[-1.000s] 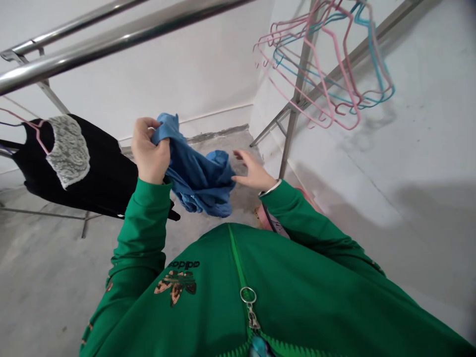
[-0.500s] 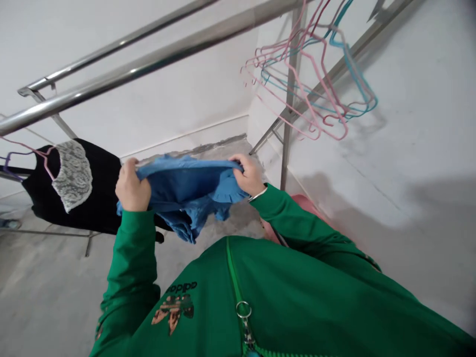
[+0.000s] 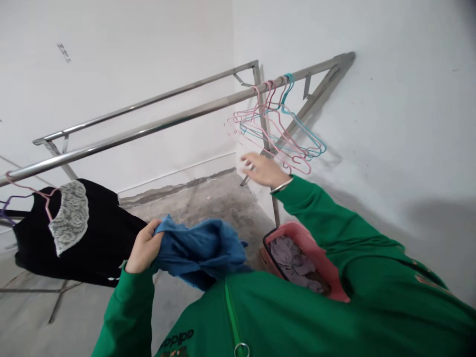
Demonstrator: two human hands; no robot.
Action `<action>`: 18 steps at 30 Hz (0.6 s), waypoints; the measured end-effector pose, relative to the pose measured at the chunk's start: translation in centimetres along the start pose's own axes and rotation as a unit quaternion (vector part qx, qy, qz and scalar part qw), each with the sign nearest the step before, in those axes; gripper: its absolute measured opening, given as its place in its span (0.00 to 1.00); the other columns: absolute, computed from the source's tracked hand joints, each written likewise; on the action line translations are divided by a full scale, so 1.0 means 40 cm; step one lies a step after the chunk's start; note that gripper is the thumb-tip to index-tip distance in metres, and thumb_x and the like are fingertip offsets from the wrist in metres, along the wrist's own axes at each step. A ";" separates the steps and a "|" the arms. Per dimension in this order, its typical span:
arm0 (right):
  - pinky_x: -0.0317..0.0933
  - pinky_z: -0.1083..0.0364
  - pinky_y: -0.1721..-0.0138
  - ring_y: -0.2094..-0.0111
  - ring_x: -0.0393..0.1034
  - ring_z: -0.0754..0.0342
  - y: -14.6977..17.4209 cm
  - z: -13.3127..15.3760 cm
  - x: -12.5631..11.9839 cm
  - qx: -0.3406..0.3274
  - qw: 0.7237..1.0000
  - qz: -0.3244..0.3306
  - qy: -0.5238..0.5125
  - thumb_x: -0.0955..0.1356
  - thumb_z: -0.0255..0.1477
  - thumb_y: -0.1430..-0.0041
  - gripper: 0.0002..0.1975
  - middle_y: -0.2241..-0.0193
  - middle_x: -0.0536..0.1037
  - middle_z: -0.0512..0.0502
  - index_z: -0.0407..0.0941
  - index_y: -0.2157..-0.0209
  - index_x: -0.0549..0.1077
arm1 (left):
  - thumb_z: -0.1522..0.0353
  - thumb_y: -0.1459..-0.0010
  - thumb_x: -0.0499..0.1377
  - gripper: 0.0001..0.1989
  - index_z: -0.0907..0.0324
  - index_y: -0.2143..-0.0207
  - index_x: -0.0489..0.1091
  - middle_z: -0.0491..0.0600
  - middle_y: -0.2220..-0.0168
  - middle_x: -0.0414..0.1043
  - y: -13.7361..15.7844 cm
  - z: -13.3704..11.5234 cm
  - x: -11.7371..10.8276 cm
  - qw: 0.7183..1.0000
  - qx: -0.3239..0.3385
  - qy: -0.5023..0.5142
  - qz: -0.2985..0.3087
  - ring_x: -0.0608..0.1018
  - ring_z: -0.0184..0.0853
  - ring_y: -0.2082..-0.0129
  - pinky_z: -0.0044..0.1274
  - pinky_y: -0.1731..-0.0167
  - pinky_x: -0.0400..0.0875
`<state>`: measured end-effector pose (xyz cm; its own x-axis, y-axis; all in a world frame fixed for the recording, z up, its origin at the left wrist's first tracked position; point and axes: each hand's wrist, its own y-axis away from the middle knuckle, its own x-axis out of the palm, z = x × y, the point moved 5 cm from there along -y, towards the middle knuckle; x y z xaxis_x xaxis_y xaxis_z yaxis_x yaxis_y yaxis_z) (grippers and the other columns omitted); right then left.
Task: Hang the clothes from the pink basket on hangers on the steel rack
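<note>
My left hand grips a blue garment by its upper left edge. The cloth hangs bunched in front of my jacket, so its exact kind is hard to make out. Raised to the right, my right hand holds nothing, its fingers apart and slightly blurred. It is close to several pink and teal wire hangers that hang from the metal rail. Beside my left hand, a black garment with a white lace collar hangs on a pink hanger.
Below my right arm stands a pink basket with crumpled light purple cloth inside. The rack's slanted metal leg meets the white wall at right. A purple hanger shows at far left, over the concrete floor.
My right hand has let go of the blue garment and moved up and right toward the hangers. The garment now sags from my left hand. The view has tilted up, showing more rack.
</note>
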<state>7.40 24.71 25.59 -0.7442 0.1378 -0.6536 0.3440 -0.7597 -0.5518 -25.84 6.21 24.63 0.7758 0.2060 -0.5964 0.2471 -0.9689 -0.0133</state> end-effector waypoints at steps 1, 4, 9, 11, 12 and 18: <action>0.59 0.46 0.47 0.53 0.67 0.46 -0.024 -0.023 -0.052 0.022 0.997 -0.062 0.032 0.69 0.30 0.46 0.14 0.53 0.72 0.35 0.42 0.57 0.69 | 0.61 0.50 0.56 0.08 0.57 0.71 0.68 0.41 0.78 0.66 0.003 0.001 0.010 1.000 -0.003 0.008 0.001 0.68 0.31 0.77 0.21 0.76 0.63; 0.50 0.41 0.42 0.46 0.60 0.40 -0.080 -0.106 -0.141 0.086 0.982 -0.157 0.062 0.74 0.34 0.53 0.18 0.55 0.71 0.34 0.44 0.64 0.66 | 0.61 0.50 0.55 0.09 0.56 0.73 0.67 0.41 0.79 0.65 0.011 -0.002 0.032 1.000 0.003 0.010 -0.013 0.68 0.31 0.77 0.20 0.77 0.62; 0.58 0.37 0.48 0.58 0.69 0.43 -0.127 -0.221 -0.103 0.172 0.973 -0.152 -0.001 0.73 0.33 0.56 0.17 0.75 0.70 0.46 0.48 0.76 0.59 | 0.63 0.50 0.52 0.07 0.56 0.75 0.65 0.42 0.78 0.65 0.019 -0.027 0.040 0.998 0.041 -0.025 -0.041 0.69 0.32 0.75 0.21 0.76 0.62; 0.59 0.37 0.50 0.61 0.70 0.43 -0.140 -0.225 -0.084 0.169 0.974 -0.148 -0.019 0.68 0.32 0.50 0.11 0.77 0.68 0.46 0.48 0.77 0.61 | 0.65 0.51 0.51 0.06 0.56 0.76 0.64 0.42 0.78 0.65 0.019 -0.034 0.037 0.995 0.061 -0.049 -0.056 0.70 0.32 0.75 0.22 0.74 0.63; 0.60 0.38 0.51 0.62 0.69 0.44 -0.146 -0.220 -0.083 0.158 0.976 -0.150 -0.024 0.66 0.32 0.47 0.08 0.77 0.68 0.45 0.48 0.77 0.62 | 0.66 0.51 0.50 0.05 0.56 0.76 0.64 0.42 0.79 0.65 0.019 -0.036 0.035 0.994 0.067 -0.062 -0.064 0.70 0.32 0.75 0.22 0.73 0.64; 0.56 0.42 0.58 0.67 0.63 0.43 -0.094 -0.184 -0.079 0.136 0.970 -0.175 -0.096 0.61 0.38 0.45 0.08 0.76 0.65 0.44 0.51 0.66 0.66 | 0.70 0.52 0.51 0.05 0.55 0.71 0.65 0.43 0.76 0.69 0.006 -0.024 0.018 0.984 0.074 -0.106 -0.122 0.73 0.34 0.73 0.23 0.70 0.65</action>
<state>12.67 31.81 25.94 -0.8901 0.3167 -0.3279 -0.0933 -0.8306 -0.5490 -24.66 6.26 24.95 0.5612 0.4161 -0.7155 0.3108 -0.9071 -0.2838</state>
